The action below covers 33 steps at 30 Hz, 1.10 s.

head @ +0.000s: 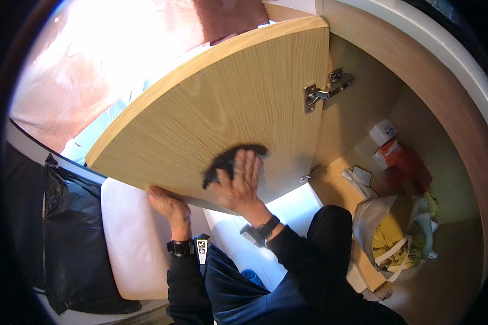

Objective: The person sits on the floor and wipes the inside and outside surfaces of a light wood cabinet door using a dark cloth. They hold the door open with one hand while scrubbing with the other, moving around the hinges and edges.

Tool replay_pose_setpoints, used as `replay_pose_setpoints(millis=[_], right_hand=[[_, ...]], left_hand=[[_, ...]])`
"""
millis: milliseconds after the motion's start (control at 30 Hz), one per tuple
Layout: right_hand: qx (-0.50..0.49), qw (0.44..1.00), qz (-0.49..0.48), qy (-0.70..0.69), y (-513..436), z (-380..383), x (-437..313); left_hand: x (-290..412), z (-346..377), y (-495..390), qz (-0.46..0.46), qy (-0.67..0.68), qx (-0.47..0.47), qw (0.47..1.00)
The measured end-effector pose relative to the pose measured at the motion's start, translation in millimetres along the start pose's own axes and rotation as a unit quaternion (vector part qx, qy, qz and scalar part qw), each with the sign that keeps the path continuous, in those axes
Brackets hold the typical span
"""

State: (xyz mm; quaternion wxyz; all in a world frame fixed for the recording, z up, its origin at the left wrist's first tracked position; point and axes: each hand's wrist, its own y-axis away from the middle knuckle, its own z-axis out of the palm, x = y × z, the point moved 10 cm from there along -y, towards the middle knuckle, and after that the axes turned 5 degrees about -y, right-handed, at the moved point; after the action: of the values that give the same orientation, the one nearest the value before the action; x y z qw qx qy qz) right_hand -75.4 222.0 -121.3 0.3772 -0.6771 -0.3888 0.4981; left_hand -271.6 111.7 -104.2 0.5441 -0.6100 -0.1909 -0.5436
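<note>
A wooden cabinet door (211,109) with pale wood grain stands swung out before me. My left hand (171,209) holds its lower edge, thumb on the inner face and the other fingers hidden behind. Against that same face, my right hand (240,180) presses a dark cloth (223,160) flat under its palm and fingers. The cloth is slightly blurred. Near the door's right edge, a metal hinge (317,95) joins it to the cabinet. A second hinge (305,178) shows lower down.
Inside the cabinet (419,122) are a fabric bag (370,221) with yellow cloth, a red bag (408,168) and a small white box (382,132). Black plastic sheeting (81,252) and a pale padded panel (134,243) are at left. My knee (331,227) is near the cabinet opening.
</note>
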Motion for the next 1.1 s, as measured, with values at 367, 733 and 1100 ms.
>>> replay_pose_setpoints(millis=[367, 733, 1100], right_hand=[[0.072, 0.993, 0.078, 0.052, -86, -63, 26], [0.061, 0.994, 0.065, 0.068, -43, -76, 46], [0.053, 0.994, 0.035, 0.091, -147, -90, 13]], left_hand=[[17, 26, -1, 0.036, 0.008, -0.065, 0.997], [28, 20, 7, 0.075, -0.053, -0.045, 0.995], [22, 29, 4, 0.03, 0.037, -0.09, 0.995]])
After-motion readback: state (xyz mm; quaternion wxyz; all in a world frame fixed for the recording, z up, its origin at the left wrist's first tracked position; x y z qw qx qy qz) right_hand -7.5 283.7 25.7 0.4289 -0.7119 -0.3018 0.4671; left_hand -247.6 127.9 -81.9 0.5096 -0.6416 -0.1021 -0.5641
